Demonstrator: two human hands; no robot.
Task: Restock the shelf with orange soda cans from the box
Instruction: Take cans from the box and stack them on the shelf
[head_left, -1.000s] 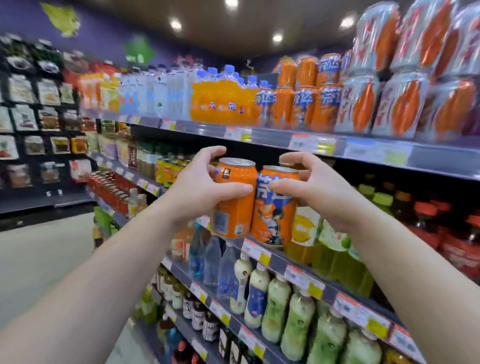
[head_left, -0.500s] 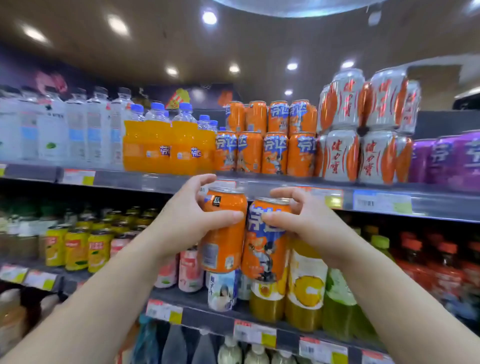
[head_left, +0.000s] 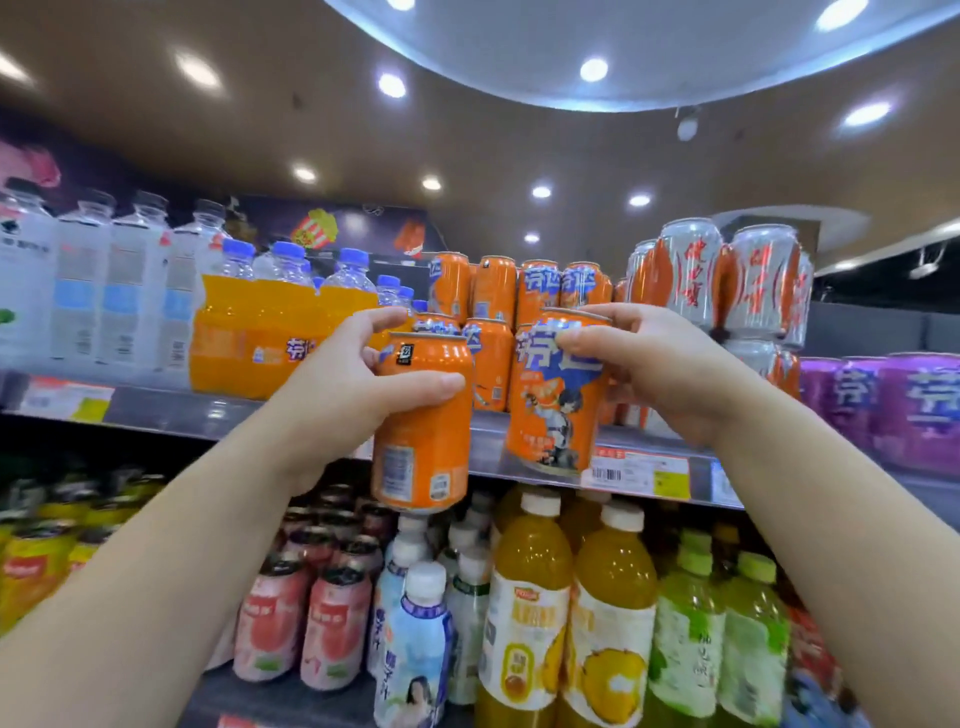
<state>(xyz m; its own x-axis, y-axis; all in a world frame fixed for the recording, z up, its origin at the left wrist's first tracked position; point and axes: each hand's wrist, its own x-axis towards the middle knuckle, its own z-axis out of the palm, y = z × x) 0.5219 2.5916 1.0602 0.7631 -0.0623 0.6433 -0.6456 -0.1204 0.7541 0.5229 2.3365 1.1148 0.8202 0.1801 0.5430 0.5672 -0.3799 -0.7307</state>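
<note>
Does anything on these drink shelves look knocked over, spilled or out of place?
Nothing stands out. The stocked orange cans stand upright in stacks on the top shelf. The left hand and right hand each hold an upright orange can.

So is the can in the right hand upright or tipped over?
Nearly upright: the right-hand can has its top rim uppermost, its base at the shelf edge, leaning slightly.
</note>
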